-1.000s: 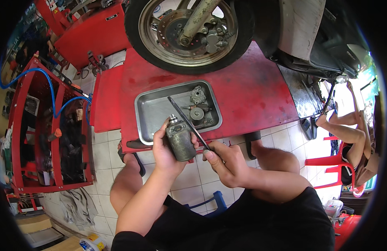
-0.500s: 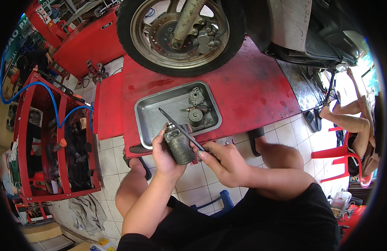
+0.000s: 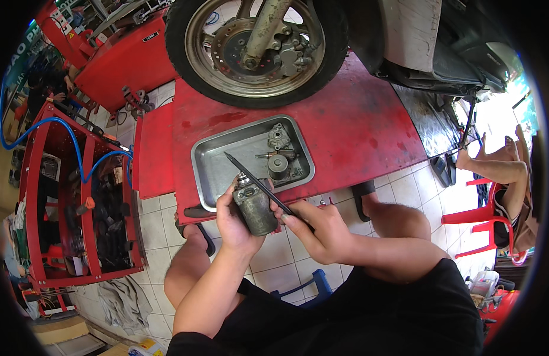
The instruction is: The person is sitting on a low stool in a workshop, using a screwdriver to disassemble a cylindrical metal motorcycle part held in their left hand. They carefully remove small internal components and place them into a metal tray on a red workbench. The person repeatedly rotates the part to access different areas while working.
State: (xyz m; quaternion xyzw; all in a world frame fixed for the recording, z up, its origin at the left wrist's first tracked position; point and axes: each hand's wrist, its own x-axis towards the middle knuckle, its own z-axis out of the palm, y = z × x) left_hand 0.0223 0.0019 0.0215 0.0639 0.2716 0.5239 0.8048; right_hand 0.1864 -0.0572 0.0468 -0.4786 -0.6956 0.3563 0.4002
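My left hand [image 3: 234,226] is wrapped round a starter motor [image 3: 258,212], a worn grey metal cylinder with a shaft at its upper end. My right hand [image 3: 322,230] grips a slim black rod [image 3: 256,181] with a narrow tip, slanting up and left across the motor's upper part. Whether the rod touches the motor I cannot tell. Just beyond my hands lies a metal tray [image 3: 204,191]. In its right side are a cast metal cover [image 3: 278,136], a motor armature [image 3: 278,166] and some small screws [image 3: 297,172].
The tray rests on a red lift platform [image 3: 357,130], below a scooter's front wheel [image 3: 256,53]. A red tool cart [image 3: 84,207] with a blue hose [image 3: 78,142] stands left. Red plastic chairs [image 3: 482,219] and a seated person's legs [image 3: 500,172] are at the right.
The rod and motor have shifted very slightly in my hands. At the right, the seated person's legs have changed position.
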